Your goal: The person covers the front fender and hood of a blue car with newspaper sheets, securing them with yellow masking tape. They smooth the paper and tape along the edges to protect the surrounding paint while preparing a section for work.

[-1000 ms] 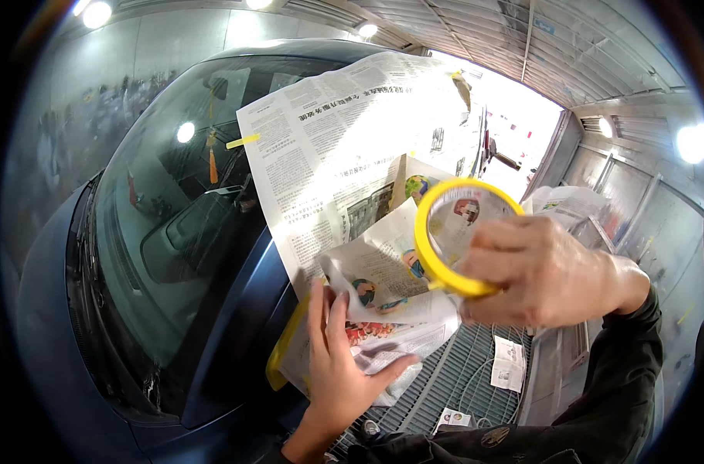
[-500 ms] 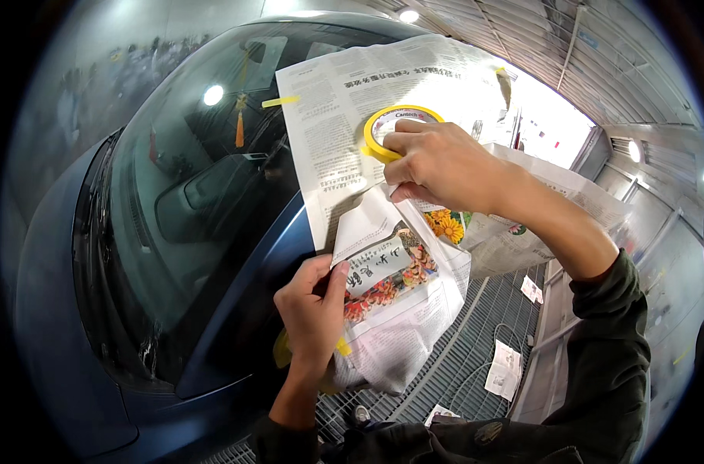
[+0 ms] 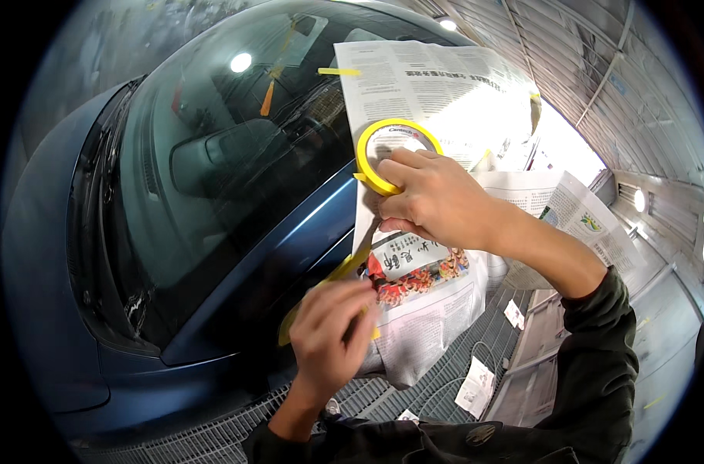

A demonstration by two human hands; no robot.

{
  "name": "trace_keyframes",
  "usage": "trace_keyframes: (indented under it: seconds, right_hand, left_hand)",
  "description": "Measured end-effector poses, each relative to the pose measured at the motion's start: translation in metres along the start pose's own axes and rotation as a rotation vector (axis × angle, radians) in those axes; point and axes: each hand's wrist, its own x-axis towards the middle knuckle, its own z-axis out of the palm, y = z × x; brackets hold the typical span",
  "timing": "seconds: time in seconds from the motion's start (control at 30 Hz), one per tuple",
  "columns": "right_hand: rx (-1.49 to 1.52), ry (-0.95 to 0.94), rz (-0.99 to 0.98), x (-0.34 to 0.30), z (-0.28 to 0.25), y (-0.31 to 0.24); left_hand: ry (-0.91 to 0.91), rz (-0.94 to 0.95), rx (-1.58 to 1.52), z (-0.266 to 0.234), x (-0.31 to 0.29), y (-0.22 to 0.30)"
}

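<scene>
My right hand (image 3: 437,195) grips a roll of yellow masking tape (image 3: 363,164), thumb and fingers closed at its lower right rim. A short tape end sticks out at the roll's left. Behind the roll, a newspaper sheet (image 3: 386,93) covers the car's side window; a yellow tape strip (image 3: 339,72) fixes its upper corner to the windshield edge. Below, a wrapped newspaper (image 3: 433,329) with a colourful picture bulges out from the car's side. My left hand (image 3: 328,336) is smeared by motion beside this paper's left edge; whether its fingers hold anything is unclear.
The dark blue car (image 3: 290,240) fills the left, with its windshield (image 3: 205,224) and hood. Another newspaper flap (image 3: 591,224) juts out at right. Loose papers (image 3: 475,387) and a thin cable lie on the floor grating (image 3: 437,383). A pale wall stands on the right.
My left hand has left the paper's edge it was pinching and moved slightly right and down. The right hand with the tape roll sits a little lower; the whole view has shifted.
</scene>
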Motion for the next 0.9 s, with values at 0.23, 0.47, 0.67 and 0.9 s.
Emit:
trace_keyframes:
  seconds: [0.23, 0.47, 0.67, 0.9]
  right_hand:
    - [-0.181, 0.041, -0.089, 0.002, 0.017, -0.010]
    - [-0.235, 0.165, -0.217, 0.000, 0.022, -0.008]
    - [-0.207, 0.237, -0.258, 0.000, 0.028, -0.002]
    - [-0.202, 0.170, -0.162, 0.008, 0.017, -0.010]
  left_hand:
    - [-0.350, -0.036, 0.028, -0.014, -0.001, -0.010]
    - [-0.431, -0.115, 0.067, -0.014, 0.004, -0.010]
    - [-0.375, -0.116, 0.117, -0.012, 0.003, -0.006]
    - [-0.390, -0.142, 0.227, -0.017, 0.004, -0.002]
